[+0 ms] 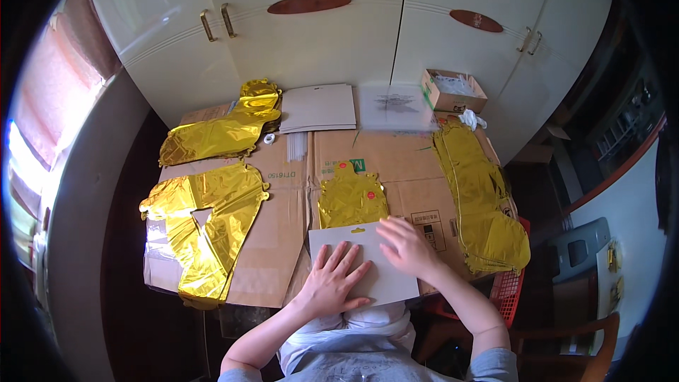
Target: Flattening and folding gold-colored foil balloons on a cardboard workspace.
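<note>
A pale grey card [387, 286] with a hang slot lies at the near edge of the cardboard-covered table. My left hand [334, 281] rests flat on it, fingers spread. At the card's upper right is my right hand [410, 249], its fingers stretched toward the top edge and holding nothing that I can see. From beneath the card a folded gold foil balloon [350, 201] sticks out on the far side, with two small red spots on it. How far the foil runs under the card is hidden.
More gold foil balloons lie at the left [237, 194], the far left [219, 138] and the right [477, 198]. Along the back are a stack of grey cards [318, 108], clear plastic bags [396, 107] and a small open box [456, 92]. A tape roll [269, 139] sits near the stack.
</note>
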A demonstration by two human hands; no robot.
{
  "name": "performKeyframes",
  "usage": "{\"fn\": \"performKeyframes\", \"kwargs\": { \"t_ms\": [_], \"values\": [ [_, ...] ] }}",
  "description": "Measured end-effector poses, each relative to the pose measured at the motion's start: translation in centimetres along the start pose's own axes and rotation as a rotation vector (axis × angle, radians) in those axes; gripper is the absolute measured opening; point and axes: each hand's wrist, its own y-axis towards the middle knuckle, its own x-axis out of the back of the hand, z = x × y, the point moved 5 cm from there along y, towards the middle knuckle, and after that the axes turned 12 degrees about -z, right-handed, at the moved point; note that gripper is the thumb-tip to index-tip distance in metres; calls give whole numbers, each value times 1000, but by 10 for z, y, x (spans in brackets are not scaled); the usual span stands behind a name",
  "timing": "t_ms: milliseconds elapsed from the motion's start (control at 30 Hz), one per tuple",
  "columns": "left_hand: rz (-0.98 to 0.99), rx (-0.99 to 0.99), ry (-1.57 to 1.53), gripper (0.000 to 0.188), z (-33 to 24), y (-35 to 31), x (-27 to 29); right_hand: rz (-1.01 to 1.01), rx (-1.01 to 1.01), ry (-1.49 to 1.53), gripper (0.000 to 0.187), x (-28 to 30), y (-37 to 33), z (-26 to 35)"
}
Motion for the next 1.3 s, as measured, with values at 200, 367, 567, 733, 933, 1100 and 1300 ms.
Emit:
{"fn": "performKeyframes", "kwargs": {
  "t_ms": [200, 367, 567, 733, 933, 1100, 1300],
  "values": [
    [-1, -2, -10, 76, 0, 0, -1, -71, -425, 474, 61, -36, 60, -64],
    [-26, 1, -22, 73, 1, 0, 0, 20, -736, 511, 77, -36, 92, -76],
    [-10, 8, -15, 77, 1, -3, -1, 171, -885, 657, 88, -28, 94, -71],
    [-16, 14, -24, 77, 1, -3, -2, 334, -572, 677, 56, -39, 95, -73],
    [-6, 23, -13, 77, 3, -4, -3, 371, -605, 362, 28, -34, 94, -74],
    [6, -13, -33, 78, 3, 2, -2, 242, -634, 414, 28, -36, 69, -99],
    [20, -11, -9, 79, -2, 0, 1, 146, -680, 274, 25, -21, 64, -85]
  ]
}}
